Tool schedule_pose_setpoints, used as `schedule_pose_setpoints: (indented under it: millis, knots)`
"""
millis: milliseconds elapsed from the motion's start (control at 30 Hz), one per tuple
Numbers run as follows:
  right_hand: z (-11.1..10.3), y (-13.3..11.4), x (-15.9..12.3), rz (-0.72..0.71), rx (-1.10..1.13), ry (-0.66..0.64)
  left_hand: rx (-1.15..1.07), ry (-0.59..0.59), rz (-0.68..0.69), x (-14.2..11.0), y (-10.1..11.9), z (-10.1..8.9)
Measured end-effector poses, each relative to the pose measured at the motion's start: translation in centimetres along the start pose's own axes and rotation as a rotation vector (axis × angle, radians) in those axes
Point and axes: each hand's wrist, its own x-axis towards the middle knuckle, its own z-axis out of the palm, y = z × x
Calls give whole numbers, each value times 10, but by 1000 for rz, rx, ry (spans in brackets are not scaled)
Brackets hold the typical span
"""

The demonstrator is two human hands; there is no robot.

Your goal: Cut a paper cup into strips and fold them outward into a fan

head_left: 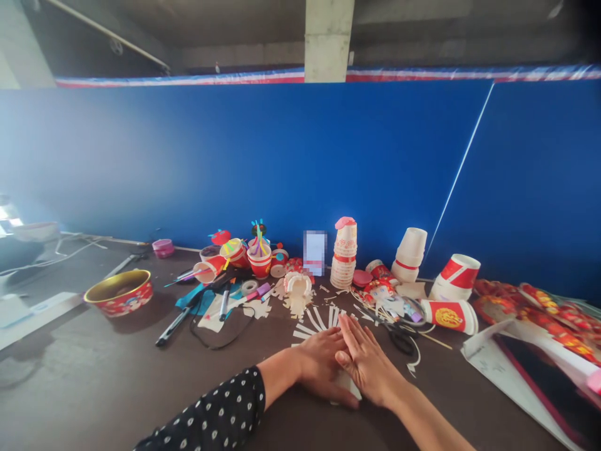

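Near the table's front, a white paper cup cut into strips (307, 330) lies splayed, its narrow strips fanned out beyond my fingertips. My left hand (323, 363) rests flat over its middle, palm down, with the fingers stretched out. Partly across it lies my right hand (366, 360), its fingers straight and its thumb over the back of the left hand. A bit of white paper shows below my palms; the middle of the cut cup is hidden. Just beyond stands another cut paper piece (299, 288) with curled strips.
A stack of paper cups (345, 257) stands at the back. Scissors (401, 338) lie right of my hands, near a tipped red-and-white cup (451, 316). To the left are a black-and-silver pen-like tool (176, 326) and a red-and-gold bowl (119, 293). A blue partition (235, 156) closes the back.
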Motion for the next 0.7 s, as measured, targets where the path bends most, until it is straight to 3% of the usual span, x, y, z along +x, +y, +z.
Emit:
schedule_pose_setpoints:
  millis: [133,200,267,367,500,567,700]
  knots:
    - [-3,-1,-2,60,-28,-40,-131,75,-7,-1,6,-6]
    - [-5,-2,-3,79,-18,-53,-247,60,-3,-1,9,-11]
    - [-6,-2,-3,93,-5,-56,-362,78,-72,-2,9,-14]
    - [-5,-1,-4,129,-28,-58,-289,192,-153,-5,2,-15]
    - [-2,-1,-4,163,-145,-84,65,29,-250,-12,-13,-13]
    - [-2,-3,-4,173,-216,-84,227,-119,-315,-14,-20,-14]
    - [-5,-10,-4,82,-328,-34,394,-252,-372,-15,-27,-14]
